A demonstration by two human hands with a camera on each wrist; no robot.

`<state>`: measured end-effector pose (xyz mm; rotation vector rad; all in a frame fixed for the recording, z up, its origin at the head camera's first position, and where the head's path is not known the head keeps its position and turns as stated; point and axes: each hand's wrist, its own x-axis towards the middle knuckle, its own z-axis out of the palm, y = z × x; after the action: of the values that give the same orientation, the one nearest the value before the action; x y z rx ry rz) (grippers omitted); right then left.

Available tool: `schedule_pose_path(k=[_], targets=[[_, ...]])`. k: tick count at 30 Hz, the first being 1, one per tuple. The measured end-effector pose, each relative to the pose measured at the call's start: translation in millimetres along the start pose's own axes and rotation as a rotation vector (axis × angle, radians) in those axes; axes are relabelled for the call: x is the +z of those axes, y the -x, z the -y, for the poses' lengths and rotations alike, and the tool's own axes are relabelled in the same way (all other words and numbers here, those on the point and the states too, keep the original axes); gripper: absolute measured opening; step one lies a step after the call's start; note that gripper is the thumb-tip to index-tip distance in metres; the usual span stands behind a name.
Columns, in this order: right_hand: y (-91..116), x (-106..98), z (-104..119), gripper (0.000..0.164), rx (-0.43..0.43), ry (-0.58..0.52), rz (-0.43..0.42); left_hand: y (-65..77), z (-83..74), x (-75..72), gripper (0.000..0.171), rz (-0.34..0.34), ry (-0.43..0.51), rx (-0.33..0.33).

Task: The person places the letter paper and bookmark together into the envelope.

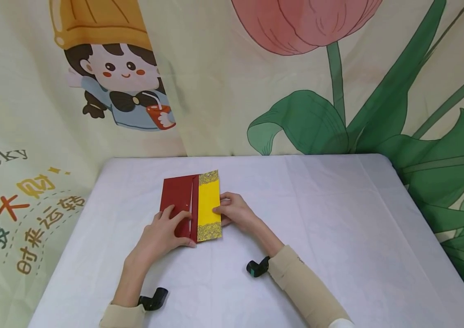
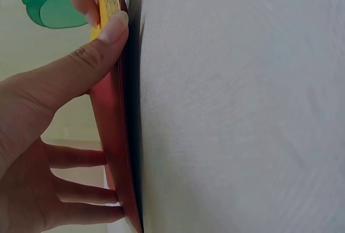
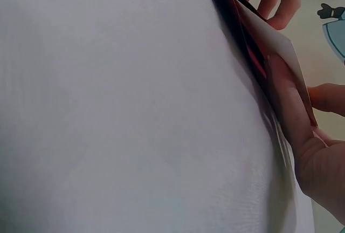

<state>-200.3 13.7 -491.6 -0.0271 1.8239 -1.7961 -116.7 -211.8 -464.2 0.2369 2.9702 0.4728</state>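
Note:
A dark red paper envelope [image 1: 177, 189] lies on the white-covered table, with a yellow strip [image 1: 207, 200] along its right side, patterned in gold-grey at both ends. My left hand [image 1: 159, 234] presses on the red part with spread fingertips, its thumb at the near edge. On the right, my right hand [image 1: 237, 212] pinches the yellow strip's outer edge, thumb on top and fingers beneath. In the right wrist view, a pale underside [image 3: 272, 40] shows where that side stands raised, with a finger under it. A narrow white slit runs beside the fold.
White cloth covers the table [image 1: 338, 228], which has rounded far corners. Behind it hangs a printed curtain [image 1: 215, 91] with a cartoon figure, a pink tulip and green leaves. Black wrist cameras [image 1: 155, 299] sit at both sleeve cuffs.

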Motion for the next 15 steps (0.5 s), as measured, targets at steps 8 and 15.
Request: schedule_pose_path(k=[8,15], targets=[[-2.2,4.1,-1.4,0.035,-0.011,0.053,-0.03,-0.9,-0.8,1.6,0.076,0.0,0.01,0.01],[-3.3,11.3,1.6,0.034,-0.011,0.092,-0.014,-0.8,-0.3,0.6,0.077,0.008,0.006,-0.002]])
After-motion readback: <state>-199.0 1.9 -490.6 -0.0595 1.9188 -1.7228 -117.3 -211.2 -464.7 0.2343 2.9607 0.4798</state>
